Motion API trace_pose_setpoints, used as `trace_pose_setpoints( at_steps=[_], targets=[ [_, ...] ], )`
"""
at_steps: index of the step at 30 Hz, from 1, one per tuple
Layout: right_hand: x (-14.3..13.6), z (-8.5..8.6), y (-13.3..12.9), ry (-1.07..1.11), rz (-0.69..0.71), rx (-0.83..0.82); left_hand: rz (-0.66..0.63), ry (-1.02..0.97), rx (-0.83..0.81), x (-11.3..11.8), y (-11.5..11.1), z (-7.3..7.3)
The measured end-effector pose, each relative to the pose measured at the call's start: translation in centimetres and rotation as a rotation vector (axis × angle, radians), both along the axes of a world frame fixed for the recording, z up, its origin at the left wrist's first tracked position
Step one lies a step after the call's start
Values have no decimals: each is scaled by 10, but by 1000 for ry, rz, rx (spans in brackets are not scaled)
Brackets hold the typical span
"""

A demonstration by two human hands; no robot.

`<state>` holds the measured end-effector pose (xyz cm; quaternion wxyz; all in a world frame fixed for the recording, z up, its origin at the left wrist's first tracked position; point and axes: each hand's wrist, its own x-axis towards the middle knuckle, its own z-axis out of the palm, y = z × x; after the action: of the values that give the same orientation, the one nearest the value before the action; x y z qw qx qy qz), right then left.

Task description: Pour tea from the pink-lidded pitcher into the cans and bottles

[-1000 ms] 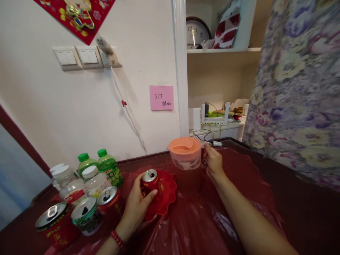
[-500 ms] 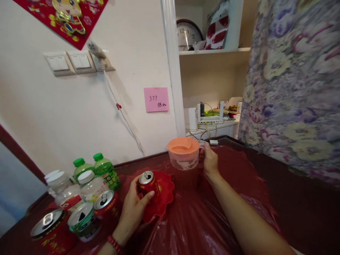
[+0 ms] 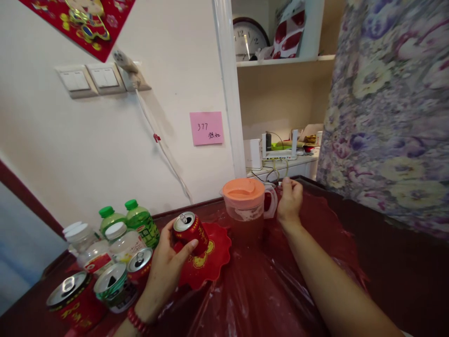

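My left hand point(image 3: 167, 257) grips an opened red drink can point(image 3: 191, 232), tilted and held above a red scalloped plate point(image 3: 217, 260) with a gold print. A clear pitcher point(image 3: 244, 224) with an orange lid point(image 3: 243, 191) stands right of the plate, part full of a dark-looking liquid. Just right of the pitcher's handle point(image 3: 271, 201), my right hand point(image 3: 290, 203) is in the air with its fingers curled, apart from the handle and with nothing visible in it.
Left of my left hand stand several cans, among them a large red can point(image 3: 79, 304) and a green-white can point(image 3: 115, 288). Behind them are green-capped bottles point(image 3: 142, 224) and white-capped bottles point(image 3: 122, 241). Wrinkled plastic film point(image 3: 242, 304) covers the table. A curtain point(image 3: 386, 121) hangs at right.
My right hand has let go of the pitcher's handle and moved right. My left hand has lifted and tilted the red can up off the plate, uncovering the gold print.
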<state>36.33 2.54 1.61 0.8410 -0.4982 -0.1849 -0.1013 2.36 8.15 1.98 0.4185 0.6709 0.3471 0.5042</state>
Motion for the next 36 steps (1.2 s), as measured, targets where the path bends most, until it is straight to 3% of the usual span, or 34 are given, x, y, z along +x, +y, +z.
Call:
trace_pose_setpoints(
  at_steps=[5,11,15,22,27,31,36],
  targets=[
    [4,36,-22,-46,-145,211,11,-2,3,0,2,0],
    [-32,78,-46,-181,-74,321,9,85,0,3,-1,-6],
    [-58,90,-54,-235,8,333,-19,131,-13,4,-1,-15],
    [-80,97,-62,-273,174,351,-56,148,-48,6,3,-28],
    [-112,97,-67,-427,481,71,-60,150,-48,5,2,-27],
    [-135,89,-65,-609,779,-357,-77,129,-13,5,-1,-24],
    [-150,79,-57,-719,735,-771,-67,117,-8,7,-7,-17]
  ],
)
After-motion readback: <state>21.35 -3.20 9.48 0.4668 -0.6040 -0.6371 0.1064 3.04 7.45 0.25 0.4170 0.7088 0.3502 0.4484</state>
